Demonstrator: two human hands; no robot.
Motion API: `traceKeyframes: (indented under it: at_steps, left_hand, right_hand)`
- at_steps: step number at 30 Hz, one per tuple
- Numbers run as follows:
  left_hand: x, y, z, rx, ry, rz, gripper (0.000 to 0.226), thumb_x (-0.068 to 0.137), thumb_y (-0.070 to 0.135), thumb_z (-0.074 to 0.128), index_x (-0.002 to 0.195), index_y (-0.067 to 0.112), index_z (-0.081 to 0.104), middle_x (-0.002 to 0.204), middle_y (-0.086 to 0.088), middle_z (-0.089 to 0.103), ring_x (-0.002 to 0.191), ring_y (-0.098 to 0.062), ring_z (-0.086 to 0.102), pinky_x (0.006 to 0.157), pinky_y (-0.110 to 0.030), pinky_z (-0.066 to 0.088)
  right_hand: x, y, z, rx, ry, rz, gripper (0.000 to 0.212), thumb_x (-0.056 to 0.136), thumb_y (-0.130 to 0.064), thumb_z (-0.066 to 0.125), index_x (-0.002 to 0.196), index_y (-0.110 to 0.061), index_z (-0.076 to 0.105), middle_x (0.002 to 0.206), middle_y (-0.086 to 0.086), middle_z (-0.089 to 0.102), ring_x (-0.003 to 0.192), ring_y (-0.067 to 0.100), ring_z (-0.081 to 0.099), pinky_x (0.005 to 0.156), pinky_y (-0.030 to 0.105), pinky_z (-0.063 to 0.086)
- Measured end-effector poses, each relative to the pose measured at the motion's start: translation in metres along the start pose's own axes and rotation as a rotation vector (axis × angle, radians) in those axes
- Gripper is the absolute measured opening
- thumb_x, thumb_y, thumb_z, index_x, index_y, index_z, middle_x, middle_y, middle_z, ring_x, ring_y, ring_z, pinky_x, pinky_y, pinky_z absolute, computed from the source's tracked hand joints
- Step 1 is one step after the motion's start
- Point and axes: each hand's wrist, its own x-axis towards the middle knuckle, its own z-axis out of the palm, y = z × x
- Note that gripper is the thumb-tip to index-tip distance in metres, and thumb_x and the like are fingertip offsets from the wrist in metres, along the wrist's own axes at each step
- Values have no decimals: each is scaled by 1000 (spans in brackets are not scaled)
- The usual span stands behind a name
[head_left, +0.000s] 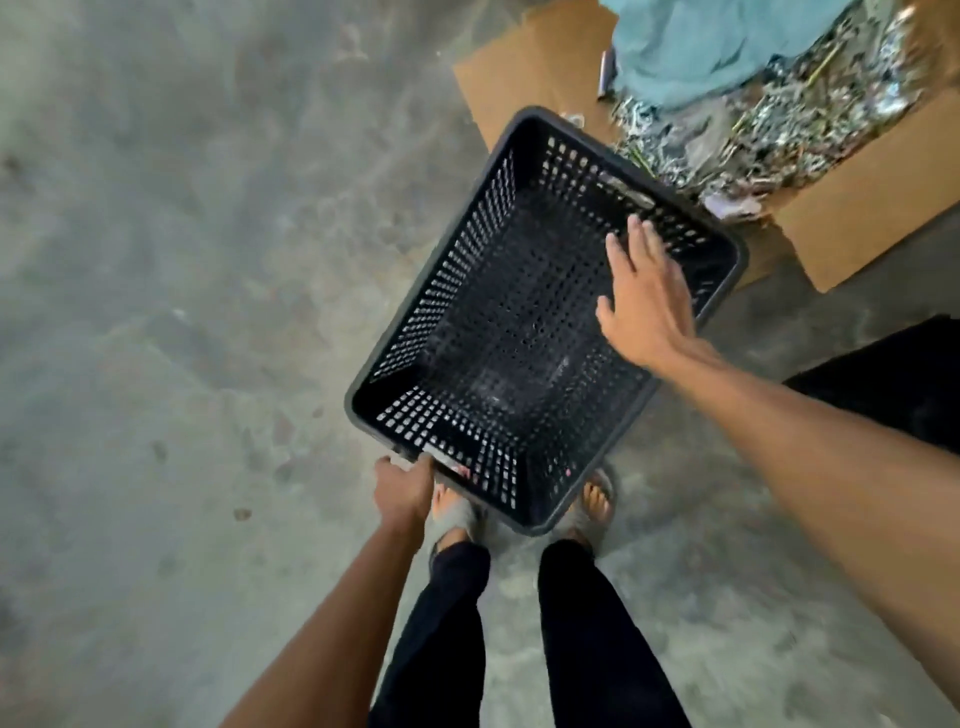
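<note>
An empty black perforated plastic basket (441, 270) hangs tilted above the concrete floor in front of my legs. My left hand (402, 491) grips its near rim at the handle slot, fingers curled under the edge. Over the basket's right side hovers my right hand (644, 296), fingers straight and spread, reaching toward the far rim; whether it touches the basket is unclear.
A flattened cardboard box (852, 218) lies at the upper right, heaped with shiny metal scrap (810, 114) and a pale blue cloth (711, 47). A dark object (893, 379) sits at the right edge. My sandalled feet (597, 504) stand under the basket. Bare concrete floor (182, 312) spreads left.
</note>
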Motion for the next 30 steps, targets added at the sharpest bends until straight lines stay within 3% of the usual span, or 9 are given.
traceKeyframes:
  at_steps: [4, 6, 8, 11, 14, 17, 21, 25, 30]
  left_hand:
    - [47, -16, 70, -465, 19, -185, 55, 78, 26, 68, 125, 7, 47, 122, -21, 61, 106, -36, 62, 98, -52, 50]
    - [57, -22, 90, -511, 151, -169, 53, 74, 23, 71, 120, 12, 48, 114, -14, 65, 99, -30, 64, 96, -50, 51]
    - [64, -29, 103, -490, 278, -146, 47, 71, 22, 70, 115, 15, 56, 108, -6, 69, 101, -28, 66, 96, -44, 52]
    - [75, -32, 108, -532, 290, -227, 39, 70, 18, 71, 107, 7, 65, 103, -14, 72, 96, -34, 70, 88, -48, 57]
    - [85, -37, 101, -506, 230, -252, 31, 80, 10, 71, 107, -5, 63, 95, -22, 70, 80, -36, 69, 79, -51, 59]
    - [83, -32, 86, -480, 193, -239, 19, 87, 2, 65, 105, -3, 62, 79, -12, 63, 64, -30, 62, 65, -42, 61]
    - [74, -1, 38, -357, 185, -108, 15, 87, 0, 64, 101, -1, 64, 88, -17, 63, 63, -28, 60, 60, -37, 61]
    - [51, 54, -34, -193, 177, 113, 11, 87, 4, 64, 97, 1, 67, 71, -11, 62, 53, -23, 57, 49, -30, 55]
    - [-11, 154, -133, 13, 156, 398, 21, 89, 18, 64, 102, 2, 66, 91, -18, 71, 77, -33, 71, 54, -33, 57]
  right_hand:
    - [88, 18, 37, -60, 165, 12, 85, 94, -33, 54, 156, -8, 1, 162, 20, -6, 150, 33, -4, 122, 47, 6]
    - [112, 22, 43, -48, 236, 28, 87, 93, -35, 55, 156, -11, 0, 162, 19, 2, 150, 34, 3, 122, 47, 8]
    - [131, 28, 47, 11, 309, 40, 82, 92, -34, 59, 155, -15, 11, 154, 17, 31, 141, 33, 31, 118, 45, 24]
    - [154, 35, 40, 88, 425, 85, 48, 90, -30, 64, 134, -16, 50, 111, 9, 67, 103, 28, 63, 87, 39, 49]
    - [167, 41, 28, 108, 332, 112, 23, 90, -30, 64, 109, -17, 67, 86, 4, 66, 81, 26, 63, 66, 30, 43]
    - [161, 47, 24, 181, 263, 140, 19, 88, -28, 67, 102, -15, 70, 90, 3, 62, 78, 23, 60, 66, 29, 47]
    - [138, 60, -6, 232, 166, 179, 21, 87, -32, 69, 95, -13, 68, 83, 6, 64, 74, 26, 61, 60, 27, 46]
    - [92, 75, -66, 211, 108, 180, 30, 88, -38, 66, 99, -10, 67, 99, 16, 66, 88, 29, 61, 70, 32, 42]
    - [15, 76, -182, 210, 90, 292, 32, 94, -35, 59, 83, -5, 56, 89, 22, 63, 73, 29, 55, 63, 32, 40]
